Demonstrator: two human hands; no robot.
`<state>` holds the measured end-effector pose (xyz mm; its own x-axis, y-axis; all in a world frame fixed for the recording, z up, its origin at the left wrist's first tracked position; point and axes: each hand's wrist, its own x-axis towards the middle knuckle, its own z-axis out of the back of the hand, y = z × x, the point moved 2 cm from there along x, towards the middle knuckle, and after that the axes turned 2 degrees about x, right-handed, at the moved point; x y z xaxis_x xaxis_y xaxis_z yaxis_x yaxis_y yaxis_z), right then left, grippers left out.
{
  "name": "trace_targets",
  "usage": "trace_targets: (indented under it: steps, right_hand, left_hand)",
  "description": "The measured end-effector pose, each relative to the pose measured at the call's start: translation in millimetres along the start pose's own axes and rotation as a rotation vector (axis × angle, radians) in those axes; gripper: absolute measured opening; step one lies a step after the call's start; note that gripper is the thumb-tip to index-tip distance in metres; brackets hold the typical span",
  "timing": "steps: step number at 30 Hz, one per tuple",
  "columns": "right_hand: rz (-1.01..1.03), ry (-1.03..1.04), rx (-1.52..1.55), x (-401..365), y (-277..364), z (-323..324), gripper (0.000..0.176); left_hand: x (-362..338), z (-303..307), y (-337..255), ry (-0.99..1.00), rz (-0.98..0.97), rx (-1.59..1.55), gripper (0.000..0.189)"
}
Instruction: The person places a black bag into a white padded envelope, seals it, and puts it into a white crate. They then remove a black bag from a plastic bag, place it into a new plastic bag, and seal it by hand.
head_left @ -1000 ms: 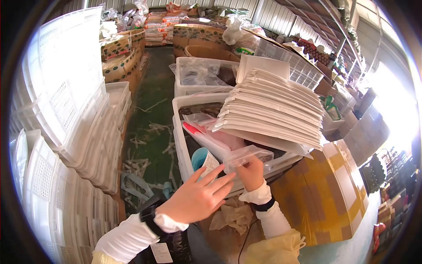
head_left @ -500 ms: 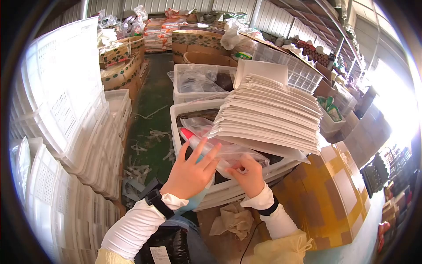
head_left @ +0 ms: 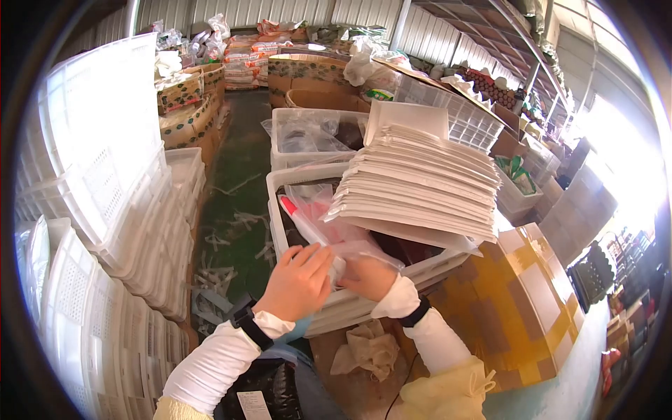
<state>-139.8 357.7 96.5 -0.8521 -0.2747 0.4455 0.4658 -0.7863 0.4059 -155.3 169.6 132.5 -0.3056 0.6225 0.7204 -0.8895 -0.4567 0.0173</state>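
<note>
Hands low in the centre of the frame, both on one thing: a clear plastic bag [head_left: 360, 250] at the near edge of a white crate [head_left: 273, 210]. The left hand [head_left: 297, 280] has its fingers bent and bunched together, closed over the bag's left end. The right hand [head_left: 369, 276] sits knuckles-up just beside it, touching the same film. Its fingertips are lost under the plastic, so whether it pinches or merely presses I cannot tell.

Why two hands? My read is that the film is limp and slippery, and a grip at each end stops it sagging back into the crate. It sits right over the rim, on the side nearest the person's body.

The bag itself is thin, see-through and wrinkled, catching bright glare along its folds. It looks nearly flat, with something pale inside (too blurred to name). More loose film lies behind it in the crate, along with a long item with a red tip [head_left: 287, 204] pointing to the upper left.

Right of centre, a thick stack of white flat sheets [head_left: 420, 185] lies tilted across the crate's far corner — the rim seems to serve as a shelf, putting the pile within arm's reach. A cardboard box patched with yellow tape [head_left: 532, 301] stands at lower right, touching the crate. Down the left side of the frame are nested white perforated trays [head_left: 105, 161], and below the hands lies a crumpled brown rag [head_left: 364, 350].
</note>
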Motion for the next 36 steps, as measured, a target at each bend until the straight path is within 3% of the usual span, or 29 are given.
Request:
trace_targets:
  steps: [4,7,11,18,21,24,27,30,33,36]
  right_hand:
    - [-0.095,0.479,-0.237,4,-37,-18,0.025]
    - [-0.049,0.548,-0.172,10,-33,-12,0.023]
    - [-0.002,0.421,-0.015,12,-25,-14,0.021]
    - [0.03,-0.089,0.094,8,-19,-22,0.014]
    - [0.068,-0.063,0.082,9,-24,-22,0.016]
    - [-0.068,-0.161,0.238,3,-3,-15,0.017]
    - [0.153,-0.191,-0.25,-4,19,-7,0.02]
    - [0.037,-0.247,-0.083,-9,19,-2,0.026]
    - [0.106,-0.226,0.12,-8,24,9,0.022]
    - [0.127,-0.154,0.093,-16,13,7,0.016]
  left_hand:
    - [-17,-4,-11,0.031,-0.062,0.061,0.034]
    - [-23,-6,-11,0.034,-0.071,0.057,0.035]
    - [-21,-3,-9,0.033,-0.026,-0.007,0.036]
    - [-19,-5,-7,0.019,0.029,-0.047,0.036]
    - [-21,-1,-3,0.003,0.024,-0.042,0.035]
    - [-24,2,-2,-0.017,0.041,-0.064,0.034]
    - [-25,4,-1,-0.013,0.045,-0.039,0.035]
    - [-24,8,-6,-0.046,0.038,-0.028,0.035]
    - [-25,12,-11,-0.061,0.026,-0.019,0.035]
    - [-26,19,-14,-0.057,0.027,-0.048,0.032]
